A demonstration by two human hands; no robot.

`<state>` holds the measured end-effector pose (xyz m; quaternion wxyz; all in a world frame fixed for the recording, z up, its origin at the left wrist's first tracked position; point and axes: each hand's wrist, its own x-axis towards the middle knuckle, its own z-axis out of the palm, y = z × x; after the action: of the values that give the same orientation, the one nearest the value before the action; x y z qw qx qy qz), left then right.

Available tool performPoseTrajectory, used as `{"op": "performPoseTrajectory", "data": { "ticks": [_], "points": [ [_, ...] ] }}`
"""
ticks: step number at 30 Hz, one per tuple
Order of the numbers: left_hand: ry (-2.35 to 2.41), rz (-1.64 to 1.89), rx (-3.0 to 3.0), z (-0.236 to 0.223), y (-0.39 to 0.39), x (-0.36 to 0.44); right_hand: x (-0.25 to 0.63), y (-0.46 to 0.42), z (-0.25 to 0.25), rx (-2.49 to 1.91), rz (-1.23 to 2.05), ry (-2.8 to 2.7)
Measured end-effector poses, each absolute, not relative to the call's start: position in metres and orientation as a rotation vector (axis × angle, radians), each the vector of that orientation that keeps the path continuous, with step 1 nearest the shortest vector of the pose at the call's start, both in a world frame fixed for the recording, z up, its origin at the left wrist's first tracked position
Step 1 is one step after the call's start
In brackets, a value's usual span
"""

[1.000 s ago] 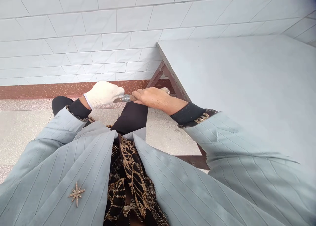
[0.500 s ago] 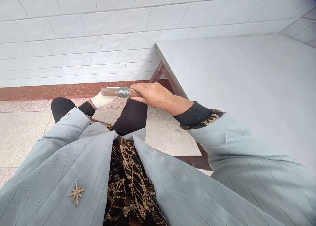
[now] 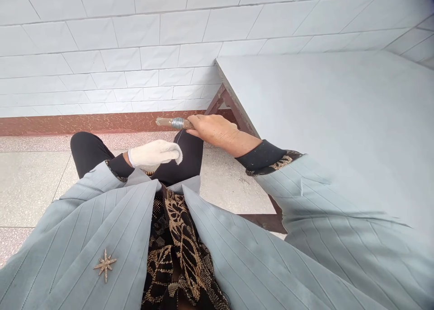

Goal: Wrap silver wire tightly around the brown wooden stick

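Observation:
My bare right hand [image 3: 213, 130] is closed round a brown wooden handle [image 3: 171, 122] with silver wire wound about its middle. The handle points left, level, above my right knee; what lies beyond my fist is hidden. My left hand [image 3: 154, 152], in a white knit glove, rests lower, over my lap between my knees. Its fingers are curled inward and nothing shows in them. The two hands are apart, the gloved one below and left of the handle.
A grey-topped table [image 3: 332, 120] with a dark red wooden frame [image 3: 233, 104] stands at my right, its corner close to my right hand. A white tiled wall [image 3: 111, 52] with a red-brown skirting [image 3: 68, 122] is ahead. Speckled floor tiles [image 3: 30, 174] lie below.
My gloved left hand let go of the handle's left end and dropped toward my lap. My right hand kept the handle and lifted it slightly.

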<state>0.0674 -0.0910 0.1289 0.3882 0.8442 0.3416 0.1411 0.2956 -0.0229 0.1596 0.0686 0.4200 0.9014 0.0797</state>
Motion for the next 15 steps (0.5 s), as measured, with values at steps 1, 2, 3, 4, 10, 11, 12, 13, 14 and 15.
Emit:
{"op": "performPoseTrajectory", "data": {
  "ticks": [1,2,3,4,10,11,12,13,14,15],
  "points": [
    [0.871,0.368,2.167,0.132,-0.089,0.065,0.294,-0.024,0.159,1.195,0.225,2.713],
    [0.883,0.383,2.183,0.136,-0.088,0.063,0.293,-0.024,0.158,1.116,0.202,2.709],
    [0.906,0.397,2.195,0.140,-0.086,0.061,0.292,-0.024,0.157,1.026,0.170,2.702],
    [0.936,0.401,2.204,0.144,-0.084,0.059,0.291,-0.024,0.157,0.933,0.132,2.691],
    [1.129,0.403,2.191,0.169,-0.066,0.043,0.290,-0.021,0.157,0.723,-0.043,2.721],
    [1.148,0.429,2.145,0.169,-0.062,0.040,0.291,-0.021,0.158,0.709,-0.067,2.751],
    [1.153,0.453,2.086,0.168,-0.057,0.038,0.291,-0.022,0.159,0.687,-0.090,2.778],
    [1.147,0.473,2.027,0.165,-0.053,0.035,0.292,-0.022,0.160,0.661,-0.113,2.801],
    [1.132,0.487,1.984,0.161,-0.048,0.033,0.292,-0.023,0.160,0.637,-0.134,2.819],
    [1.123,0.495,1.968,0.155,-0.044,0.032,0.292,-0.024,0.161,0.616,-0.159,2.837]
  ]
}}
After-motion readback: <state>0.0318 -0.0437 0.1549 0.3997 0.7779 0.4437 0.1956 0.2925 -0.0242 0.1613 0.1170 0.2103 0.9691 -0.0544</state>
